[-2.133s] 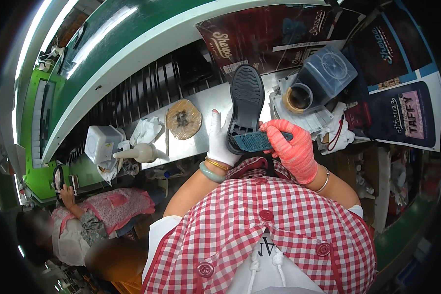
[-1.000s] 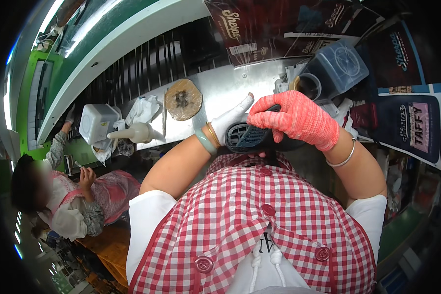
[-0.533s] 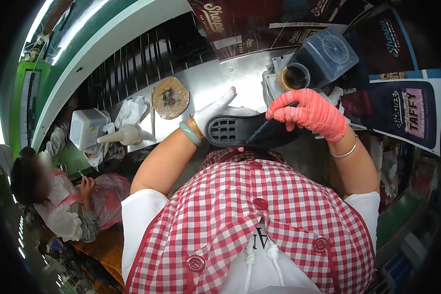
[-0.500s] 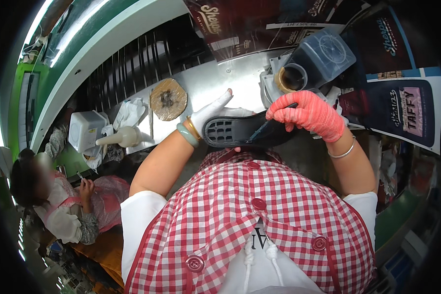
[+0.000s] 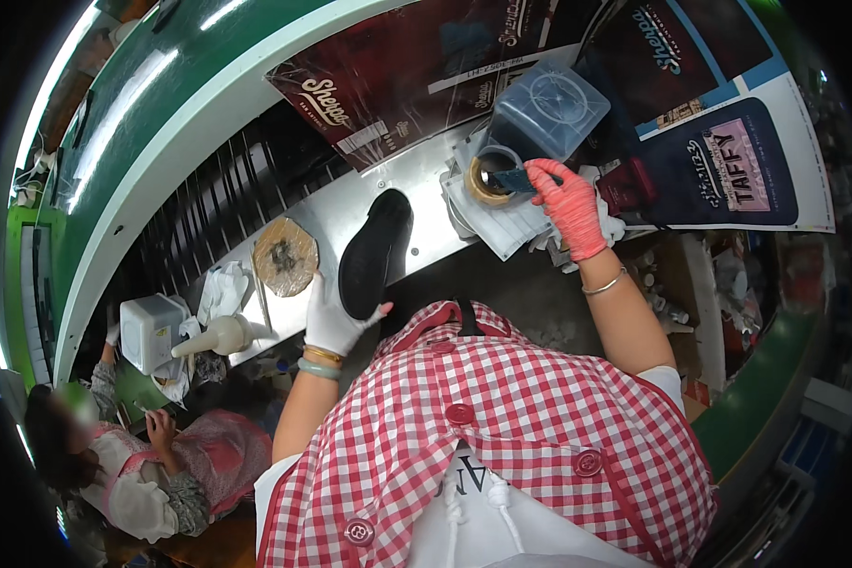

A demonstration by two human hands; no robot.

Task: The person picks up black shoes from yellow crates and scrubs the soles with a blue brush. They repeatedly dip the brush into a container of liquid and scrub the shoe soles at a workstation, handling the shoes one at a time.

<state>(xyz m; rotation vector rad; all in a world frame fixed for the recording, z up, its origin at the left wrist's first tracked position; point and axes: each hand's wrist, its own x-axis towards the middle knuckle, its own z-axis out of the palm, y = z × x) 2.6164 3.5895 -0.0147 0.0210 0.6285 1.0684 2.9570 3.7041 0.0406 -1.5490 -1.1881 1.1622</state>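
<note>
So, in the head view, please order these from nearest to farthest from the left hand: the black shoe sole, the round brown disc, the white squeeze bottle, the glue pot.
Measured from the left hand:
1. Black shoe sole, held in that hand.
2. Round brown disc, just up and left on the metal bench.
3. White squeeze bottle, farther left, lying on its side.
4. Glue pot, far right, at the right hand.

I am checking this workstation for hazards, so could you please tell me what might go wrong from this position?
1. The left hand holds the black shoe sole by one end only, its far end over the metal bench; it might tip or slip.
2. The right hand dips a dark brush into the small round pot; drips could land on the white sheets beneath.
3. The pot sits near the bench edge and could be knocked.
</note>
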